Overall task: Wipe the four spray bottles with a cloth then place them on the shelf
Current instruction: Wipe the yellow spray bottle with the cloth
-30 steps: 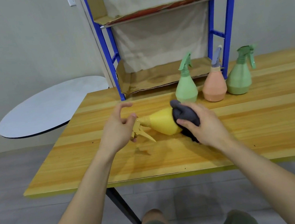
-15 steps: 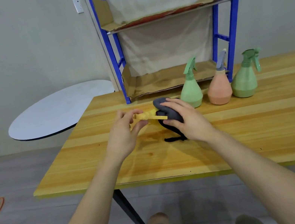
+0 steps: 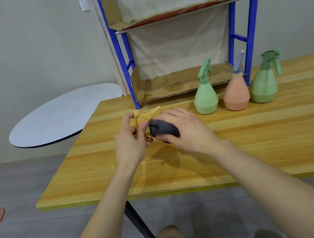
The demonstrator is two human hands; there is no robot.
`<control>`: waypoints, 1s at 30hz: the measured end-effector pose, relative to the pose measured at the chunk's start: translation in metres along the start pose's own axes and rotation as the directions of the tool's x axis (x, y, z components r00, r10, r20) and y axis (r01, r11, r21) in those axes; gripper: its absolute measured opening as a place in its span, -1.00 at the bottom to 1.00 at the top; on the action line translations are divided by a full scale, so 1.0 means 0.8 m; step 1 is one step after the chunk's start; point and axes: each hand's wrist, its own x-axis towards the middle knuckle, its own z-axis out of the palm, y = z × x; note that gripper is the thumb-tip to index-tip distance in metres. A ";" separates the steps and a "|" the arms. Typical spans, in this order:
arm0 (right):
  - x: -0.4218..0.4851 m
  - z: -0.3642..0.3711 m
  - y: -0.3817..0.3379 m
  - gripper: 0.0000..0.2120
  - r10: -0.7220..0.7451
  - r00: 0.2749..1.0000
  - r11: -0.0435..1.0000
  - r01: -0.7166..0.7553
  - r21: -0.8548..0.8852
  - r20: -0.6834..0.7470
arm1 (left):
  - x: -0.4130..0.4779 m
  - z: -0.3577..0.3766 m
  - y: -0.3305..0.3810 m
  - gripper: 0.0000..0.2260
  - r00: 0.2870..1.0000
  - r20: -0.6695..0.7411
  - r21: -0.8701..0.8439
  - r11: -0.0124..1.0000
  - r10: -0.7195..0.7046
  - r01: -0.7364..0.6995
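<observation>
Your left hand [image 3: 133, 142] pinches the yellow bottle [image 3: 145, 115] by its hard trigger head while your right hand [image 3: 188, 132] wraps the soft dark cloth [image 3: 164, 128] round its body over mid-table [image 3: 261, 142]; judged first of four in wiping, none shelved, with three smooth conical bottles [image 3: 236, 96] waiting at the far edge by the cardboard-lined shelf [image 3: 177, 85].
</observation>
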 end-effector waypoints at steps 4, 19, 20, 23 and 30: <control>-0.022 -0.011 0.044 -0.61 0.283 0.957 0.941 -0.265 0.209 -0.061 | -0.012 -0.009 -0.006 -0.77 0.994 -0.019 -0.061 0.992 -0.109 0.107; -0.060 -0.019 0.022 -0.54 0.232 0.957 0.964 -0.203 0.169 -0.173 | -0.010 0.010 0.019 -0.75 0.969 0.027 -0.054 0.967 -0.247 0.248; -0.059 -0.018 0.015 -0.51 0.139 0.978 0.989 -0.127 0.081 -0.157 | -0.008 0.012 0.021 -0.74 0.965 0.030 -0.061 0.963 -0.259 0.261; -0.063 -0.009 0.005 -0.37 -0.098 0.993 0.992 0.092 -0.085 -0.071 | -0.003 0.009 0.023 -0.72 0.949 0.039 -0.086 0.945 -0.312 0.315; -0.116 -0.018 0.053 -0.30 0.266 0.961 0.956 -0.254 0.145 -0.078 | 0.000 -0.007 0.002 -0.71 0.932 -0.024 -0.098 0.928 -0.362 0.359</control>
